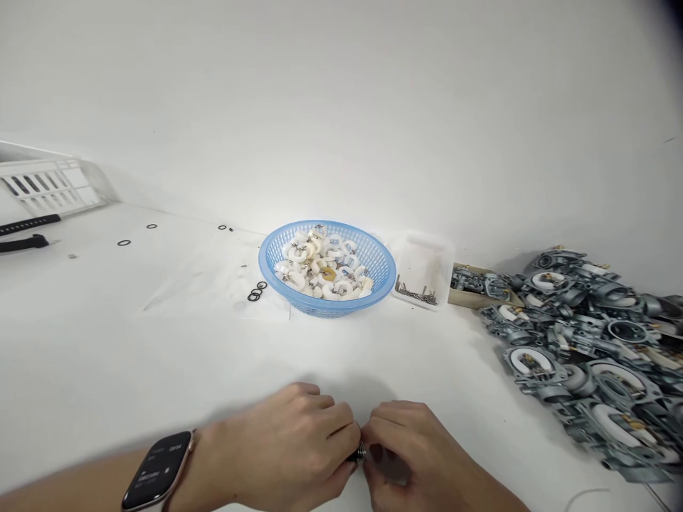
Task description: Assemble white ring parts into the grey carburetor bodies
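My left hand, a watch on its wrist, is closed with the fingers pinched at the bottom centre. Against it, my right hand is closed too. Between the fingertips shows a small dark ribbed piece, mostly hidden. A smooth dark grey, rounded object lies within my right hand's grip; its kind cannot be made out. Beyond the hands stands a blue plastic basket full of white ring-shaped carburetor floats with small metal bits among them.
A white tray of metal pins stands right of the basket. Many carburetors are piled at the right, some in a cardboard box. Black O-rings lie left of the basket. A white slotted crate and black straps are far left.
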Motion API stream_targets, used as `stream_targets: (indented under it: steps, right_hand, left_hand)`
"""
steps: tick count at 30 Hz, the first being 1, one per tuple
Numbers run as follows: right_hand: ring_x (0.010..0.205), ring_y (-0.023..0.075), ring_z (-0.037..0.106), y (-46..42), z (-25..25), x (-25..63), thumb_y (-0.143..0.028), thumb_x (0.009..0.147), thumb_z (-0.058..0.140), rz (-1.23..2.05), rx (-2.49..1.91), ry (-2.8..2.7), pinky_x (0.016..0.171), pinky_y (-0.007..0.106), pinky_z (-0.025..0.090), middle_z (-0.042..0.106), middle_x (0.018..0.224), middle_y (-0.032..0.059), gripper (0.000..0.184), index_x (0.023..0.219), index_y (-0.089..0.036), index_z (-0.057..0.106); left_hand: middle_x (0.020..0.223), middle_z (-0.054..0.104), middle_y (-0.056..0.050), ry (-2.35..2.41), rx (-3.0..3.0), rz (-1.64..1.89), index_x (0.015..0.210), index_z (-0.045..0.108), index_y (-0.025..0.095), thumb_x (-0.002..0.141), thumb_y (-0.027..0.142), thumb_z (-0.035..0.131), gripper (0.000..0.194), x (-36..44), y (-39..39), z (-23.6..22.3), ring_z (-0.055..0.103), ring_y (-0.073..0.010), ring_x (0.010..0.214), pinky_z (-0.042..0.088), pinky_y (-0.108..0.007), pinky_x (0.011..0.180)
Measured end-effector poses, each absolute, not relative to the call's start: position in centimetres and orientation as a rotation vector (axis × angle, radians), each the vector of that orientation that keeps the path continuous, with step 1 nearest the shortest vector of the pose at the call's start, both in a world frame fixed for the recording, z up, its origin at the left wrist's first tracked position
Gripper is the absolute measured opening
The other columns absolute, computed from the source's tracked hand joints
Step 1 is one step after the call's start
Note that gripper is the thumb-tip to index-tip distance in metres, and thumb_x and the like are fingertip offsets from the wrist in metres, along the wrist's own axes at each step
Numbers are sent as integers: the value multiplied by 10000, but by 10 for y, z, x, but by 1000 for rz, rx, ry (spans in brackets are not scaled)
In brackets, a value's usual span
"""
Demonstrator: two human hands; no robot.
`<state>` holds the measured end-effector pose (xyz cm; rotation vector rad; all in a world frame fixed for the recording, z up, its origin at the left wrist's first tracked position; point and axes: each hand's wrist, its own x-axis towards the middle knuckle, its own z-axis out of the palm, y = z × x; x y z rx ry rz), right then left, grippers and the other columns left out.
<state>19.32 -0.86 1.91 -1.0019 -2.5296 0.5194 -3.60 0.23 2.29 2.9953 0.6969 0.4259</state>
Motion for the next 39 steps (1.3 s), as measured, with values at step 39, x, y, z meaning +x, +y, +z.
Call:
stream_targets:
  steps: [39]
  right_hand:
    - [595,129,581,-13,17,192,-80,736,537,545,-1077,-2478,594,278,339,602,627,-26,132,687,-201,557]
  left_hand:
    - [716,558,34,690,3086,633,823,541,192,975,290,608,194,-38,2,20,446,-160,568,358,-363,531]
